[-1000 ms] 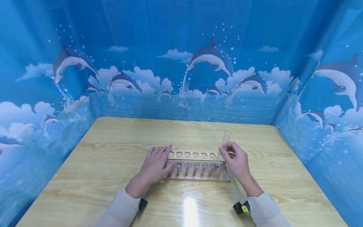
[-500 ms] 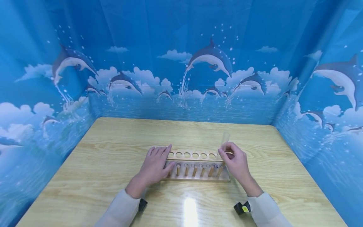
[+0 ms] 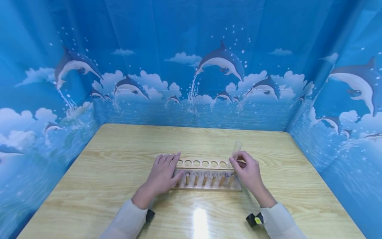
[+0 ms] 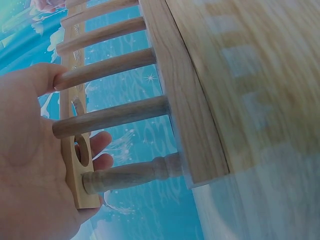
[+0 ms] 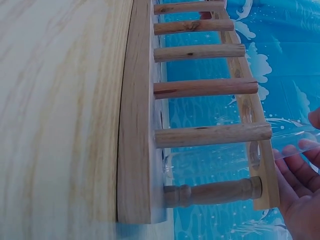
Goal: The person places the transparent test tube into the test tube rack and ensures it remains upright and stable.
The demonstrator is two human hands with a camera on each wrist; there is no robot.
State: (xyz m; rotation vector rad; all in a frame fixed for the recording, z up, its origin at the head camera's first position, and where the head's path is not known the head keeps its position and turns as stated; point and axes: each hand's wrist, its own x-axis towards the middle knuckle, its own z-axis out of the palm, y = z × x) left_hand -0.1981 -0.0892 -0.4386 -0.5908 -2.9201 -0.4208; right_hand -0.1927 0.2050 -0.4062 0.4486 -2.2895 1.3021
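A wooden test tube rack (image 3: 206,168) with a row of round holes and upright pegs stands on the table. My left hand (image 3: 163,173) grips its left end. In the left wrist view the thumb lies on a peg (image 4: 107,67) and fingertips show behind the holed rail (image 4: 75,177). At the right end, my right hand (image 3: 249,168) pinches a clear glass test tube (image 3: 237,146), whose upper part sticks up above the fingers. The right wrist view has the tube (image 5: 215,157) passing through the end hole, its lower end close to the base (image 5: 136,150).
The rack rests on a light wood-grain table (image 3: 134,142). A blue curtain (image 3: 155,49) printed with dolphins and clouds surrounds the back and sides. Dark wrist-camera mounts (image 3: 254,219) sit at both cuffs.
The test tube has sunk slightly, so less of it rises above the rack, and my right hand has dropped a little with it. My left hand stays on the rack.
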